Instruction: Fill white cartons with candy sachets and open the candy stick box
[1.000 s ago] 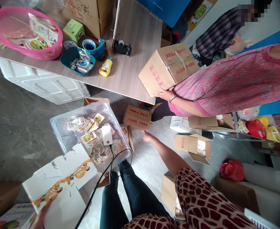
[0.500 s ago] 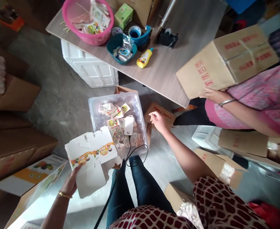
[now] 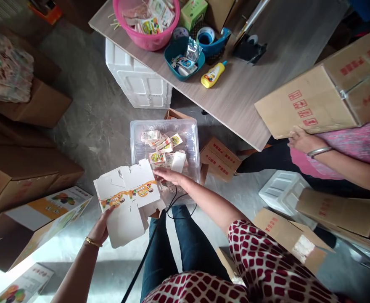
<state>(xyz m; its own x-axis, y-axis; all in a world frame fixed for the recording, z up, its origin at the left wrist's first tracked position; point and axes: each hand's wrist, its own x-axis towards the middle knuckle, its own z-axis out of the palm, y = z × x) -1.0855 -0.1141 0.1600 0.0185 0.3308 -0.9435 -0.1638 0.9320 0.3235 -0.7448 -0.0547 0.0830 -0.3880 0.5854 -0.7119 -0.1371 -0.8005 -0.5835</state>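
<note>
An unfolded white cardboard box (image 3: 123,225) with an orange printed band lies flat in the head view, left of centre. My left hand (image 3: 102,225) is closed on its lower left edge, the thumb on top of the card. My right hand (image 3: 169,175) has its fingers stretched out at the card's right edge; whether they touch it I cannot tell. Below that hand is a clear plastic tray (image 3: 135,136) holding small printed packets (image 3: 157,158). A white device (image 3: 178,160) with a black cable (image 3: 147,250) lies over the packets, partly hidden by my right hand.
A table (image 3: 235,109) ahead bears a pink basin (image 3: 150,41), a teal bowl (image 3: 181,75), a yellow bottle (image 3: 212,75) and a tape dispenser (image 3: 215,47). Another person's hand (image 3: 303,139) holds a large carton (image 3: 311,101) at right. More cartons (image 3: 30,168) line the left.
My right hand has moved left from beyond the tray to the card's right edge. My left hand still holds the card. The view has shifted, and the other person's carton appears farther right.
</note>
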